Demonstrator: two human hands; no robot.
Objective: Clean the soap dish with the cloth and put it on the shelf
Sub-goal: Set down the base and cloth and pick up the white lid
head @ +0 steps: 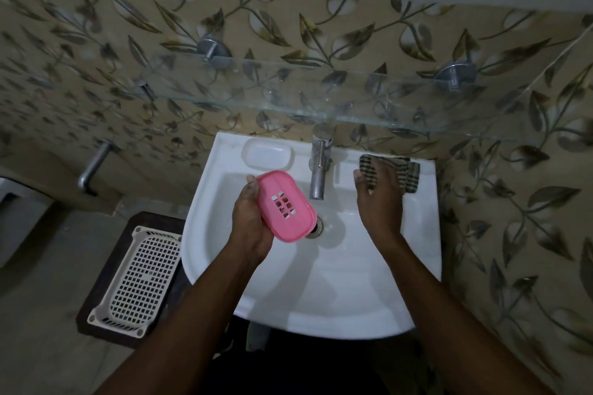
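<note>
My left hand (248,221) grips a pink soap dish (285,205) with drain slots, tilted over the basin of the white sink (321,282). A dark striped cloth (409,173) lies folded on the sink's back right ledge. My right hand (378,199) reaches onto that cloth, its fingers spread and lying on it; the fingertips are partly hidden. A clear glass shelf (321,96) on two metal brackets runs along the wall above the sink.
A chrome tap (319,163) stands at the back middle of the sink, between my hands. A moulded soap recess (268,154) is at the back left. A white perforated basket (134,276) sits on a dark stool left of the sink. The drain (316,224) is under the dish.
</note>
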